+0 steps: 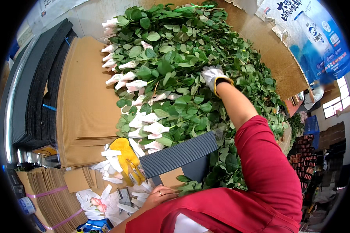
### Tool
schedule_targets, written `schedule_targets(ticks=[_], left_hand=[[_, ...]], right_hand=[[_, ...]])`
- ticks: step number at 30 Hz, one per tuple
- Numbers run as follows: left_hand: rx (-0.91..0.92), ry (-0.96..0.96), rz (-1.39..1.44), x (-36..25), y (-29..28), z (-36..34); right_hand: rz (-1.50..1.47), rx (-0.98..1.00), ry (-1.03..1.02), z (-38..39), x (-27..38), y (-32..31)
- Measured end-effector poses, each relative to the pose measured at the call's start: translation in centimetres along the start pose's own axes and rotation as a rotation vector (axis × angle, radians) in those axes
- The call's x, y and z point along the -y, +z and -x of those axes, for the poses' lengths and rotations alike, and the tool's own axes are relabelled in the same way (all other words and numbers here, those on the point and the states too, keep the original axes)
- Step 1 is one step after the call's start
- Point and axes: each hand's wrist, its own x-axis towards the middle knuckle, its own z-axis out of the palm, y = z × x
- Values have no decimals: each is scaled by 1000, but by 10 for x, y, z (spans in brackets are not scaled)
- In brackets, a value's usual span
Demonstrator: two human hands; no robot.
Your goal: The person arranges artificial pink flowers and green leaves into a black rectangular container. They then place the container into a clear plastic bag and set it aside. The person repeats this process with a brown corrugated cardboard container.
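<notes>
A big heap of leafy rose stems covers the work surface, many with their heads in white sleeves along the left side. My right hand, in a white and grey glove with a yellow cuff, reaches into the leaves; its fingertips sink among them, so what they hold, if anything, is hidden. Close to my body, my bare left hand wears a ring and lies with its fingers stretched out beside a small brown cardboard piece. A dark ribbed board lies just beyond it.
A yellow glove lies among loose white sleeves. Brown corrugated sheets and black sheets stand stacked at left. Below them are strapped cardboard pieces and a pink rose head. A brown board borders the heap at right.
</notes>
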Motion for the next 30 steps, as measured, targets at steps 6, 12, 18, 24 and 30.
schedule_targets(ticks=[6,12,18,24,30], left_hand=[[-30,71,15,5,0,0],[8,-186,27,-21,-12,-2],[11,-124,-44,-12,-6,7],[17,-142,-132,-10,-3,-1],[-83,-255,-142,-15,0,25]], right_hand=[[48,233,-93,22,17,31],[-240,150,-6,57,-60,-91],[-360,-374,41,144,-105,-175],[-702,-957,21,250,-108,-185],[-635,-247,-397,362,-45,-151]])
